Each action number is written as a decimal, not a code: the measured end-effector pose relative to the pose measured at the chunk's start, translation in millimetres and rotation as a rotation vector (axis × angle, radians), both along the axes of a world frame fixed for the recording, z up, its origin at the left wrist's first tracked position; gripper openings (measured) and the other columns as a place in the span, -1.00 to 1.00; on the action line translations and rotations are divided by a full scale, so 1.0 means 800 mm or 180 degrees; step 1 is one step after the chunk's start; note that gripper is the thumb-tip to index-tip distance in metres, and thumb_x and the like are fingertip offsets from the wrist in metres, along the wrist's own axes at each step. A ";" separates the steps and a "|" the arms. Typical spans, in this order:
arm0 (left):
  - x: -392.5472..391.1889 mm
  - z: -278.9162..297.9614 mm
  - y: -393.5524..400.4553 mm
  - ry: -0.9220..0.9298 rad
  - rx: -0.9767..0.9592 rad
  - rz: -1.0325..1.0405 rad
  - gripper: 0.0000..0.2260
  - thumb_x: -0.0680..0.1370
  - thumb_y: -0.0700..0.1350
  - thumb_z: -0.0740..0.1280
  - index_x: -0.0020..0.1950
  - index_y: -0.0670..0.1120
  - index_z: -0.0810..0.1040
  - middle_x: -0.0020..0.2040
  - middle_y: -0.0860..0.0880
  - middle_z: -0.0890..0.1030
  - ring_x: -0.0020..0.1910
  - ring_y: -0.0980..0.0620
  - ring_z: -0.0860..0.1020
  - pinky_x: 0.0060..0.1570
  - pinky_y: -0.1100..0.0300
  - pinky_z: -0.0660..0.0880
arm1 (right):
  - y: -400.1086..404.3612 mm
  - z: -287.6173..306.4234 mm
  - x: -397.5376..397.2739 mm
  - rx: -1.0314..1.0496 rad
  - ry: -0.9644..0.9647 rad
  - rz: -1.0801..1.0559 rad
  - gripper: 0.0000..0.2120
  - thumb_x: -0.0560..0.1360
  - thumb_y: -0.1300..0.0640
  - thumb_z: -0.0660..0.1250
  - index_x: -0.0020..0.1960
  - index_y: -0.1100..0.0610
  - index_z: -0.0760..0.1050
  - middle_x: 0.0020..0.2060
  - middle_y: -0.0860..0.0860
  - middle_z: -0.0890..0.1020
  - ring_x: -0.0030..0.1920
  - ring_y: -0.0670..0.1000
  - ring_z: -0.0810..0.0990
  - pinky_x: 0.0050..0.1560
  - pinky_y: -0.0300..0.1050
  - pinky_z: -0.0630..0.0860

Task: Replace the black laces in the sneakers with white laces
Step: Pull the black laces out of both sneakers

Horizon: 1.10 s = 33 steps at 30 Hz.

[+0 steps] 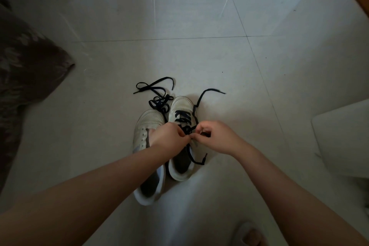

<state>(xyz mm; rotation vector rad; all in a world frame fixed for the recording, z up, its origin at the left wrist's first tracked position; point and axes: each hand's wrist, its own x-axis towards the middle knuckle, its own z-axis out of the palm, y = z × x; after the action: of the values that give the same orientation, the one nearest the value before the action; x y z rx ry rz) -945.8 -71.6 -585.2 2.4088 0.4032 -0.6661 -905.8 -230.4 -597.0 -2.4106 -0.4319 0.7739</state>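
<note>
A dark patterned cushion is lying at the far left on the pale tiled floor. Toward the middle, two white sneakers are sitting side by side with toes pointing away. The left sneaker is showing bare eyelets, and a loose black lace is lying in a tangle on the floor just beyond its toe. The left hand is reaching across this shoe, covering its tongue, with fingertips curling in a pinch at the lacing of the right sneaker. That shoe is still carrying its black lace, which is crossing the upper eyelets, one end trailing onto the tile past the toe and the other hanging beside the heel opening. The right hand is pinching this same lace with curled fingers, nearly touching the left hand. A white object is sitting at the right edge.
</note>
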 end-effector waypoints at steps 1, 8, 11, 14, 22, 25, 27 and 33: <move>0.000 -0.001 0.001 0.0021 -0.0013 0.0003 -0.72 0.49 0.20 0.31 -0.24 0.04 0.62 -0.45 0.09 0.50 -0.28 0.09 0.52 0.24 0.01 0.36 | -0.001 0.003 0.002 -0.0069 -0.0088 0.0135 -0.87 0.45 -0.10 0.38 -0.22 -0.11 0.50 -0.27 -0.07 0.63 -0.20 -0.02 0.60 -0.14 -0.09 0.52; 0.001 -0.005 0.001 0.0048 -0.0149 0.0093 -0.79 0.51 0.10 0.32 -0.26 0.04 0.60 -0.45 0.10 0.48 -0.38 0.12 0.44 0.21 -0.03 0.41 | 0.000 0.005 0.001 -0.0685 -0.1109 0.0983 -0.81 0.53 -0.06 0.25 0.08 -0.13 0.60 -0.20 -0.08 0.64 -0.05 0.00 0.52 -0.04 -0.12 0.24; 0.000 -0.005 0.002 -0.0026 -0.0069 0.0041 -0.77 0.52 0.11 0.29 -0.20 0.02 0.63 -0.40 0.08 0.52 -0.26 0.07 0.51 0.23 0.06 0.31 | -0.004 -0.002 -0.003 0.0141 -0.0835 0.0359 -0.84 0.49 0.04 0.32 -0.04 -0.01 0.68 -0.31 -0.13 0.64 -0.26 -0.18 0.51 -0.12 -0.16 0.41; -0.002 -0.004 0.003 -0.0097 0.0023 -0.0011 -0.76 0.55 0.08 0.27 -0.15 -0.01 0.65 -0.29 0.04 0.61 -0.17 0.03 0.56 0.22 0.06 0.23 | -0.011 0.007 -0.003 0.1277 0.0265 -0.1783 -0.92 0.48 0.19 0.39 -0.11 0.09 0.66 -0.34 -0.13 0.61 -0.32 -0.31 0.52 -0.13 -0.22 0.42; -0.001 -0.007 0.002 -0.0105 -0.0027 0.0080 -0.78 0.53 0.04 0.30 -0.19 -0.03 0.66 -0.31 0.01 0.63 -0.23 0.04 0.58 0.28 0.01 0.30 | -0.002 0.025 -0.001 0.3239 0.1970 -0.3305 -0.75 0.58 0.24 0.07 -0.28 0.17 0.31 -0.53 0.03 0.44 -0.39 0.05 0.49 -0.08 -0.06 0.44; 0.000 -0.009 0.003 -0.0073 -0.0045 0.0048 -0.78 0.52 0.08 0.30 -0.20 0.01 0.64 -0.38 0.06 0.57 -0.31 0.08 0.53 0.26 -0.03 0.36 | 0.007 0.017 -0.007 0.1382 0.0775 -0.1864 -0.78 0.57 0.14 0.22 -0.24 0.13 0.36 -0.52 -0.10 0.35 -0.47 -0.08 0.36 -0.18 -0.12 0.37; 0.000 -0.010 0.004 -0.0052 -0.0046 0.0022 -0.77 0.52 0.11 0.30 -0.21 0.02 0.63 -0.41 0.07 0.53 -0.34 0.10 0.49 0.23 -0.02 0.39 | 0.007 0.007 -0.012 0.0360 -0.0070 -0.0549 -0.84 0.51 0.01 0.34 -0.14 0.05 0.42 -0.40 -0.11 0.43 -0.38 -0.12 0.41 -0.28 -0.19 0.32; -0.002 -0.008 0.006 -0.0101 -0.0034 0.0005 -0.77 0.52 0.10 0.30 -0.16 0.00 0.65 -0.33 0.05 0.59 -0.23 0.06 0.57 0.20 0.01 0.38 | 0.011 0.003 -0.016 -0.0493 -0.1044 0.0803 -0.78 0.55 -0.07 0.25 0.10 0.03 0.51 -0.10 -0.01 0.66 -0.08 0.08 0.60 0.00 -0.13 0.27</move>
<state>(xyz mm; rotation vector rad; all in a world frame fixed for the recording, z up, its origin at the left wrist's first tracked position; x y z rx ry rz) -947.1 -66.6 -591.3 2.4058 0.3872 -0.6269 -918.7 -221.8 -594.4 -2.6717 -0.8466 0.5284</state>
